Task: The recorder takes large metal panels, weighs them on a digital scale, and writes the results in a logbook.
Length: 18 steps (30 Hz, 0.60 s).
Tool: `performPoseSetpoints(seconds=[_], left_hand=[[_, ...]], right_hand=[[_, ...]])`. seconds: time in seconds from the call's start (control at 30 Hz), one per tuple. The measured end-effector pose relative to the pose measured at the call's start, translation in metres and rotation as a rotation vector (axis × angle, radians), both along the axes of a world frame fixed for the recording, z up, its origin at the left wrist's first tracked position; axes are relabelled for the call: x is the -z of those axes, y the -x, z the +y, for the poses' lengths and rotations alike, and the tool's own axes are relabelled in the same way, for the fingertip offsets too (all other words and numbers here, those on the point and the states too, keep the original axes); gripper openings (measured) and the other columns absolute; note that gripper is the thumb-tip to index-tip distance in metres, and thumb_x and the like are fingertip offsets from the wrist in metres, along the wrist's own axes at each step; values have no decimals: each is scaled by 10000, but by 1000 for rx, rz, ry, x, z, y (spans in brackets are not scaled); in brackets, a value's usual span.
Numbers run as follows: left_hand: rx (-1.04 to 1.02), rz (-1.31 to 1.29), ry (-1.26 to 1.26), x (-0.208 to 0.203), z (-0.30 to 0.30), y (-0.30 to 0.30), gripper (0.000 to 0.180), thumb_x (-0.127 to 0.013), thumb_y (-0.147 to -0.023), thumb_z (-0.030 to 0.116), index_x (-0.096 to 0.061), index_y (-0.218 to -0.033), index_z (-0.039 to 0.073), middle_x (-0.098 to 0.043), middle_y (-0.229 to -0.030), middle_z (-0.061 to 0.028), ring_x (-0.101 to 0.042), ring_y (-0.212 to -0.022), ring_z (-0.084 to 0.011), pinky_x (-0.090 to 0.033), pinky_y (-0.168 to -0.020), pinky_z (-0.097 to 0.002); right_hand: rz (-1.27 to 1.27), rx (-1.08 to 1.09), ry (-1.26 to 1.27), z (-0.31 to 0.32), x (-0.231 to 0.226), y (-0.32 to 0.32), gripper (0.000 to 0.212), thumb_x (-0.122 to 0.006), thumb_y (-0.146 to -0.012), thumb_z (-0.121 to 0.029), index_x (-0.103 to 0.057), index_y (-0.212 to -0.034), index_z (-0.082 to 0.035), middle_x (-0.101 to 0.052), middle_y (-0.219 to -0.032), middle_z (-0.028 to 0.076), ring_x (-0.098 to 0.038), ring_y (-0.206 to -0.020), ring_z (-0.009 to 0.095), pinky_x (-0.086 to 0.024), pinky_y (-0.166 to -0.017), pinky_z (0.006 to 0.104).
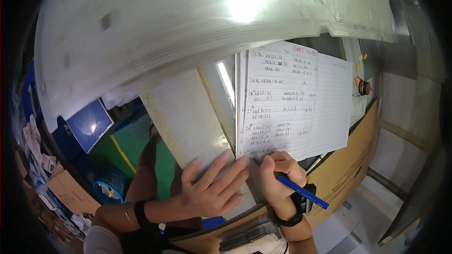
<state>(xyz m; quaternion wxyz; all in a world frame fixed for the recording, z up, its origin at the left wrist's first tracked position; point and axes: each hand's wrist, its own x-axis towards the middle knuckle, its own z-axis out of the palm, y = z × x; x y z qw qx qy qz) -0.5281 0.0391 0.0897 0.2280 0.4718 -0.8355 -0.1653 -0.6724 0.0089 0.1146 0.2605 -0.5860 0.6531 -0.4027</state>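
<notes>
A lined notebook (329, 94) lies open, its left page covered in handwritten lines and its right page showing only ruling. My right hand (281, 174) grips a blue pen (303, 192) over the bottom of the written page; the pen slants down to the right and its tip is near the last line. My left hand (214, 186) lies flat with fingers spread, fingertips at the notebook's lower left corner and on the pale board (188, 113) beside it. A dark watch sits on my right wrist, a dark band and a bracelet on my left.
A large translucent plastic sheet (141, 42) hangs across the top of the view. Cardboard (348, 169) borders the notebook on the right. At lower left are a blue basket (109, 188), a carton (70, 188) and a blue panel (89, 122) above green floor. A small dark round jar (364, 87) stands far right.
</notes>
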Motion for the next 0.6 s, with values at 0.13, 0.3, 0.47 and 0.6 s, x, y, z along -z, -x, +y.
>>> performPoseSetpoints(seconds=[0.13,0.3,0.47,0.6], left_hand=[[28,-12,12,1,1,-1,336,-421,-740,369,-595,-932,155,-487,-1121,14,-394,-1083,-183,-119,-926,-450],[54,-16,13,2,0,-3,342,-405,-761,375,-596,-921,140,-499,-1107,4,-386,-1090,-210,-110,-918,-470],[54,-30,26,0,-2,-1,338,-406,-761,371,-595,-929,147,-496,-1111,5,-383,-1093,-210,-108,-919,-473],[44,-17,25,2,-2,-1,335,-410,-760,368,-594,-934,150,-496,-1111,6,-384,-1092,-210,-109,-919,-472]], right_hand=[[147,-17,-127,0,-6,-3,184,-602,-660,-47,-517,-497,-33,-519,-518,62,-499,-428,186,-392,-412,250],[197,-38,-136,2,-3,-2,165,-593,-656,-54,-544,-499,-43,-513,-515,51,-503,-434,191,-398,-418,262],[214,10,-169,-3,-7,-3,190,-587,-650,-50,-523,-472,-45,-513,-515,50,-499,-426,193,-398,-413,262],[194,-4,-116,-2,-5,-3,199,-585,-650,-48,-512,-465,-45,-511,-512,50,-498,-423,195,-398,-411,263]])
